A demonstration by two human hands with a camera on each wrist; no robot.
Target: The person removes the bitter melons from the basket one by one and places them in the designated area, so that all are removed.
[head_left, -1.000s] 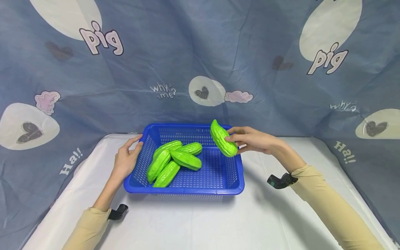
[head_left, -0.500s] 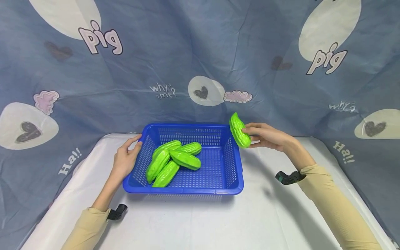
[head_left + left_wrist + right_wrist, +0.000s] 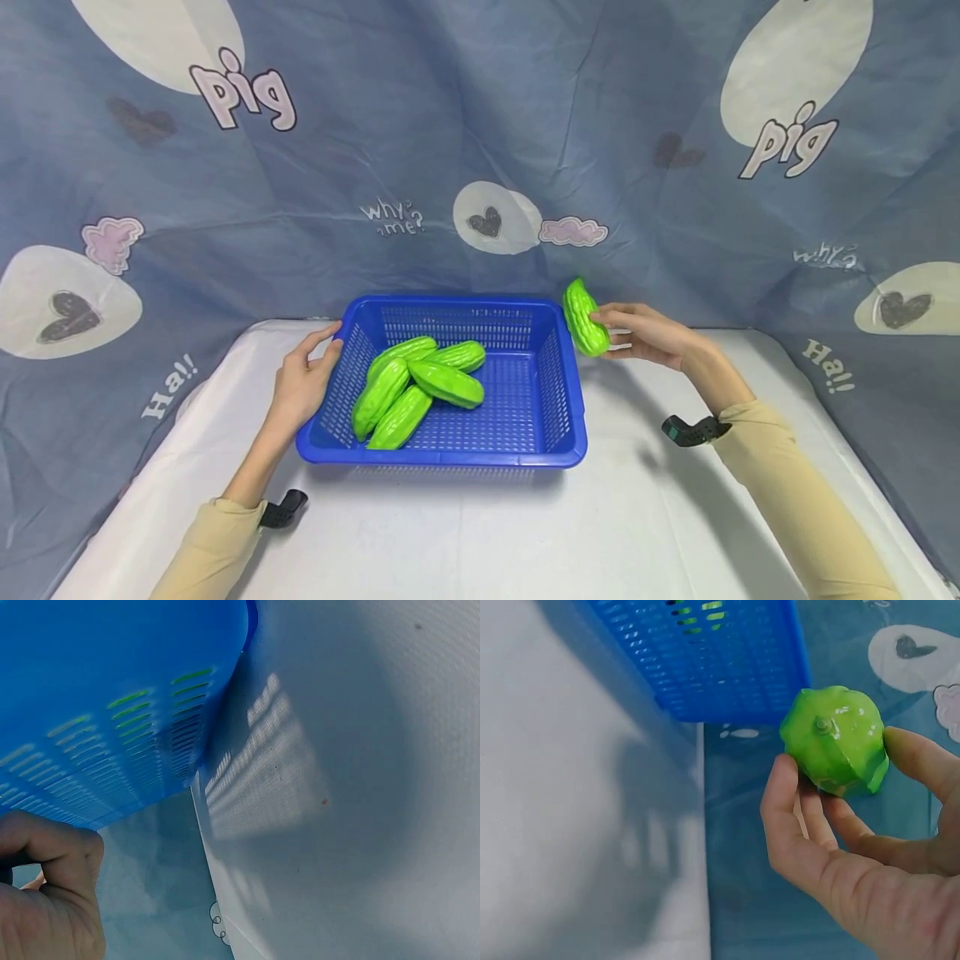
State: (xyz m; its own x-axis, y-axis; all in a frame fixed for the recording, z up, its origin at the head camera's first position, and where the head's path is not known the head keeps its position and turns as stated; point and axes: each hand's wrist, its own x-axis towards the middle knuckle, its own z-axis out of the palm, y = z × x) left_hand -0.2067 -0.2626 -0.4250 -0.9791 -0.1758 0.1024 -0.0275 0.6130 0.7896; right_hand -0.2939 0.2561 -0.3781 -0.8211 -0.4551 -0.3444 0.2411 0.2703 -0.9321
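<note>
Beyond the right rim of a blue plastic basket (image 3: 465,457), my right hand (image 3: 645,333) holds a bright green bitter melon (image 3: 584,321) up in the air. In the right wrist view, thumb and fingers pinch the bitter melon (image 3: 829,742) from both sides, one rounded end facing the camera. Several more bitter melons (image 3: 446,384) lie heaped in the left half of the basket, some overlapping. My left hand (image 3: 302,385) grips the basket's left rim, thumb and index finger at the edge. The left wrist view shows that hand (image 3: 52,881) under the slotted basket wall (image 3: 120,727).
A white cloth covers the table (image 3: 450,533) under the basket. Behind it hangs a blue-grey printed curtain (image 3: 337,167), which also comes round both sides. A black wrist device (image 3: 696,431) sits at the right cuff and another device (image 3: 283,508) at the left.
My right hand has carried the bitter melon rightward, from over the basket to outside its right rim, then slightly further right and down. The left hand and basket have stayed in place.
</note>
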